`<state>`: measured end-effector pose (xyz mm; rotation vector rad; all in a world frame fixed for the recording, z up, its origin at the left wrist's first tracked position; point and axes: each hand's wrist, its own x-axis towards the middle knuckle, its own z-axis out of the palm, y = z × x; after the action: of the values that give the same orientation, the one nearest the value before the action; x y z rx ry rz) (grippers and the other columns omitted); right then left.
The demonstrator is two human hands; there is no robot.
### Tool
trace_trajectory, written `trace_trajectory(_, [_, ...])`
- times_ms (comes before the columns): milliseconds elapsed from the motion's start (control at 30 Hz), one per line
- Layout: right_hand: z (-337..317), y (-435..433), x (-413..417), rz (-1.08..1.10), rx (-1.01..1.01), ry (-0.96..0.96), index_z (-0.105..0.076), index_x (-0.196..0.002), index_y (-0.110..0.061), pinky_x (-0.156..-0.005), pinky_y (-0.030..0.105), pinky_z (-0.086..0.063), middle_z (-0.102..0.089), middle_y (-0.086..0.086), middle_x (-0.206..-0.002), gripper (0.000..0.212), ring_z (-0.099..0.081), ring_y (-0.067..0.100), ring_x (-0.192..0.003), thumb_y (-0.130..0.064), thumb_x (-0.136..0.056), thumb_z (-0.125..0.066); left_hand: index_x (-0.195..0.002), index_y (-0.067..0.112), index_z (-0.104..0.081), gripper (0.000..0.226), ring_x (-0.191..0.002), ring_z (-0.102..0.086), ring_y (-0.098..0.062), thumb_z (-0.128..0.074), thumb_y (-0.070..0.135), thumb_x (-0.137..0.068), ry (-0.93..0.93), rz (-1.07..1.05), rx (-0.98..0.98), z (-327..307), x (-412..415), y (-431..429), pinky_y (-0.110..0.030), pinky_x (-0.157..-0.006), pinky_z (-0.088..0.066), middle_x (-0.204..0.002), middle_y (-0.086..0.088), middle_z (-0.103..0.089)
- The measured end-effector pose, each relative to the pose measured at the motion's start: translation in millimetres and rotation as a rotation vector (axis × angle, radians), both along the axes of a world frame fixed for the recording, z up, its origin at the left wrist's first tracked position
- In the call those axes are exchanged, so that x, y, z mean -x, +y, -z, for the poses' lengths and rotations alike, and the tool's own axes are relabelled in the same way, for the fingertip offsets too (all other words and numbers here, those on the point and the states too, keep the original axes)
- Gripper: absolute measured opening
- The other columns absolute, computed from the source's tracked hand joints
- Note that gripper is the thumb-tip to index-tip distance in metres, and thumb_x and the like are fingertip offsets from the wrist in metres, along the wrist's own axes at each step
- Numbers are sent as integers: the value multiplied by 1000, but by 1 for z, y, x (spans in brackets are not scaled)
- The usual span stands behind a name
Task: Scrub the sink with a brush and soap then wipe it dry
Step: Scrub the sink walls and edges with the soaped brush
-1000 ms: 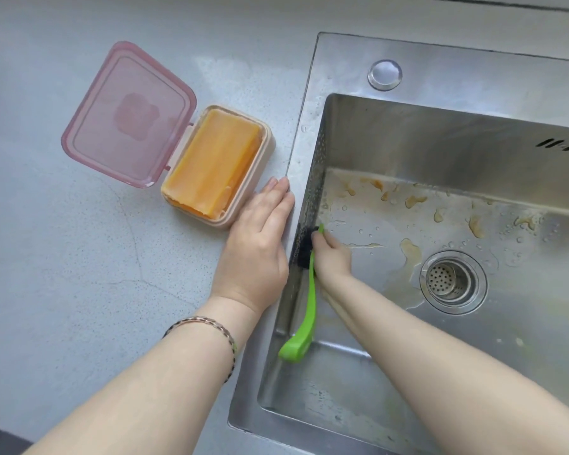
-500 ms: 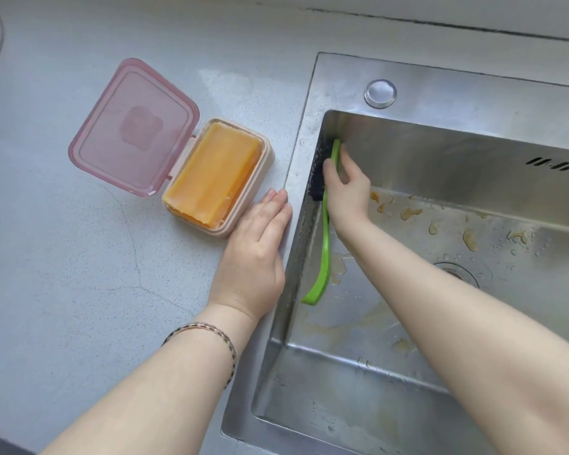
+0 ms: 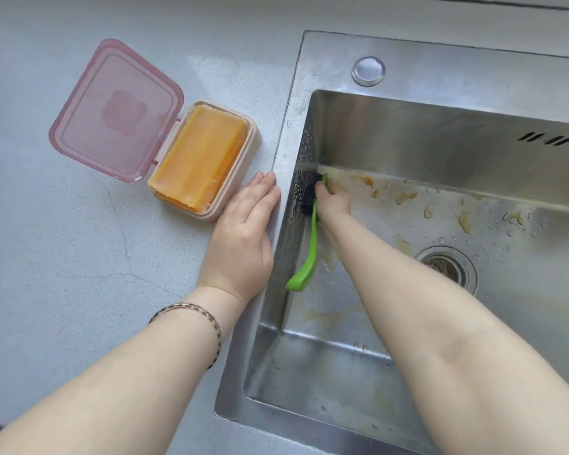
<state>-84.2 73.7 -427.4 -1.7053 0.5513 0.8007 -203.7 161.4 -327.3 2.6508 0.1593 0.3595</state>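
A stainless steel sink (image 3: 440, 64) fills the right side, its floor spotted with yellowish stains and water drops. My right hand (image 3: 334, 200) is down inside it, shut on a green-handled brush (image 3: 307, 257). The brush's dark bristle head presses against the sink's left wall, low down near the floor, and its handle trails toward me. My left hand (image 3: 243, 238) lies flat, fingers together, on the grey counter at the sink's left rim. An orange soap bar (image 3: 196, 159) sits in an open box just left of that hand.
The soap box's pink lid (image 3: 112, 110) lies folded open on the counter (image 3: 63, 290). A round drain strainer (image 3: 447, 267) sits in the sink floor. A round cap (image 3: 368, 70) is on the back rim, and overflow slots (image 3: 546, 138) mark the back wall.
My right hand has pulled the brush back down the left wall, from the far upper corner toward the floor. My left hand stays put on the counter.
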Motion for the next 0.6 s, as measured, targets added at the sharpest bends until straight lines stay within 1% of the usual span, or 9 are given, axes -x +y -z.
trace_trajectory(100, [-8, -8, 49, -99, 68, 142, -49, -135, -7, -103, 29, -35, -53, 9, -135, 42, -48, 27, -125, -22, -97, -45, -117, -10, -56, 45, -124, -39, -24, -28, 0, -84, -3, -4, -3, 1, 1, 1, -28, -110, -25, -128, -23, -53])
trace_trajectory(200, [-13, -14, 112, -179, 171, 323, -61, -116, 0, -93, 33, -43, -62, 13, -109, 32, -58, 31, -109, -19, -94, -47, -117, -10, -57, 45, -124, -40, -25, -28, 1, -84, -3, -8, -7, -1, 1, -1, -29, -110, -26, -127, -23, -54])
trace_trajectory(267, [-17, -15, 144, -166, 162, 401, -61, -110, 0, -86, 31, -44, -54, 10, -90, 26, -57, 27, -97, -14, -93, -48, -117, -10, -57, 45, -124, -42, -27, -28, 2, -85, 10, -10, -2, -3, 1, -3, -32, -109, -28, -128, -23, -54])
trace_trajectory(333, [-28, -16, 169, -167, 136, 524, -54, -94, -8, -68, 26, -40, -46, 7, -79, 11, -51, 23, -82, -18, -92, -51, -117, -10, -56, 46, -123, -45, -31, -27, 2, -85, 27, -14, 4, -5, 1, -3, -34, -107, -29, -128, -22, -54])
trace_trajectory(400, [-36, -21, 180, -151, 117, 633, -36, -72, -13, -51, 22, -23, -35, 4, -68, 27, -36, 14, -61, -24, -92, -52, -118, -10, -56, 46, -123, -46, -34, -27, 2, -84, 40, -14, 2, -6, 1, -3, -34, -107, -28, -128, -23, -53])
trace_trajectory(433, [-37, -23, 180, -128, 116, 660, -29, -67, -14, -48, 20, -17, -31, 3, -66, 36, -27, 11, -55, -25, -93, -51, -118, -10, -56, 46, -123, -46, -34, -27, 2, -84, 45, -13, 2, -6, 2, -3, -32, -108, -28, -128, -22, -53])
trace_trajectory(500, [-37, -22, 166, -83, 74, 634, -39, -76, -11, -47, 20, -17, -34, 4, -70, 25, -21, 10, -53, -25, -96, -47, -118, -10, -56, 47, -123, -47, -34, -27, 2, -84, 52, -11, 10, -6, 1, -3, -31, -108, -27, -128, -22, -54])
trace_trajectory(533, [-36, -20, 157, -74, 62, 573, -47, -91, -10, -48, 21, -19, -37, 4, -73, 15, -24, 11, -54, -24, -96, -46, -118, -10, -56, 46, -123, -47, -34, -27, 2, -84, 49, -11, 15, -6, 1, -3, -32, -108, -27, -128, -22, -54])
trace_trajectory(600, [-34, -18, 149, -86, 49, 482, -52, -110, -12, -50, 23, -30, -43, 5, -76, 20, -38, 16, -60, -23, -95, -46, -117, -10, -57, 45, -122, -47, -35, -28, 1, -83, 36, -6, 15, -6, 1, -3, -33, -107, -28, -127, -23, -54])
